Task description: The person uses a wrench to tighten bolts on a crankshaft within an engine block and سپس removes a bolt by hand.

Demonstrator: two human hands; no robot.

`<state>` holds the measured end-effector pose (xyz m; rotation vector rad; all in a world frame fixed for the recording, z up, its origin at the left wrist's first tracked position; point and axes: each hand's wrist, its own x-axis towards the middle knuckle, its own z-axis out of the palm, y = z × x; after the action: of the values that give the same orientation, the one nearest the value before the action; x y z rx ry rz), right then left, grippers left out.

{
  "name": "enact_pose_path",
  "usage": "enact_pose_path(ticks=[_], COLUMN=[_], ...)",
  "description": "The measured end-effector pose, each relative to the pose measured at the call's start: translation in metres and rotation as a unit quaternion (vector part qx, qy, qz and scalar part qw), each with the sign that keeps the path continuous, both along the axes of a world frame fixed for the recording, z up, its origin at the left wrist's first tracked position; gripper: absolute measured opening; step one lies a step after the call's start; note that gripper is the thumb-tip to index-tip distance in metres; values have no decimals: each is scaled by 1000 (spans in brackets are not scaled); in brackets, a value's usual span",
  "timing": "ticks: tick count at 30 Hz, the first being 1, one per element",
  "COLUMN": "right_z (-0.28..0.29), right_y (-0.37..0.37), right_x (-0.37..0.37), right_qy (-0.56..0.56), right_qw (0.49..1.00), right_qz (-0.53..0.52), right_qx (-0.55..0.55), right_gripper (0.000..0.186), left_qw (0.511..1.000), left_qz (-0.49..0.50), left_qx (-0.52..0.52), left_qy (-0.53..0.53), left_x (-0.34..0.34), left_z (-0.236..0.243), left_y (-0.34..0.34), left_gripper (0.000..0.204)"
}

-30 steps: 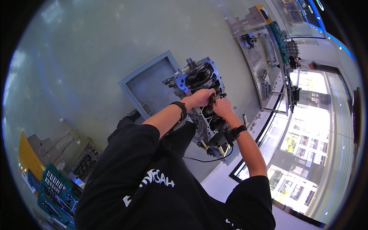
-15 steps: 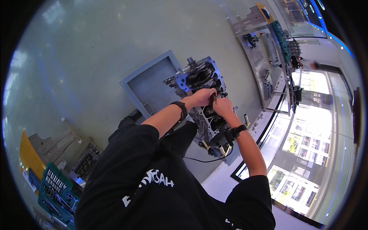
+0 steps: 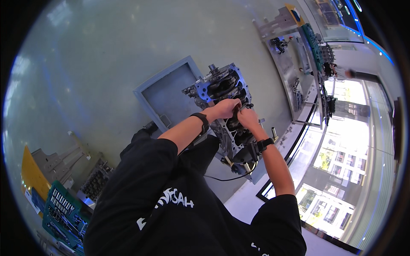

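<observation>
A metal engine block, its crankshaft side facing up, stands in front of me over a blue-grey stand. Both my hands meet over its middle. The fingers of my left hand are curled and closed at the centre of the block. Right beside it, my right hand is closed too, its fingertips pointing down into the block. What the fingers pinch is small, dark and mostly hidden, so I cannot make it out. Below my right hand, bare journals and openings of the block show.
A blue-grey tray-like frame lies under the block. At right stands a metal workbench with engine parts. At lower left are a green socket set case and a cylinder head. A black cable hangs near the block's lower end.
My right forearm and elbow have shifted slightly left. Both hands stay at the same spot on the engine block.
</observation>
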<state>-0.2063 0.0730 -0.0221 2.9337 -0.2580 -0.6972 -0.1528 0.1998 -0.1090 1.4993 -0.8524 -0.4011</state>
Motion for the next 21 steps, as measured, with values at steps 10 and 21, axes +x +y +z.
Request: enact_pose_path(ticks=[10, 21], right_z=[22, 24], right_y=[8, 23], right_x=[-5, 0], right_qy=[17, 22], right_qw=[996, 999], right_qz=[86, -22], right_qx=[-30, -12], right_gripper=[41, 41], left_qw=[995, 997], left_qz=[-49, -23], left_qx=[7, -14], left_qy=[92, 76], left_x=[-3, 0], left_z=[7, -3], left_y=[5, 6], left_gripper=[23, 36])
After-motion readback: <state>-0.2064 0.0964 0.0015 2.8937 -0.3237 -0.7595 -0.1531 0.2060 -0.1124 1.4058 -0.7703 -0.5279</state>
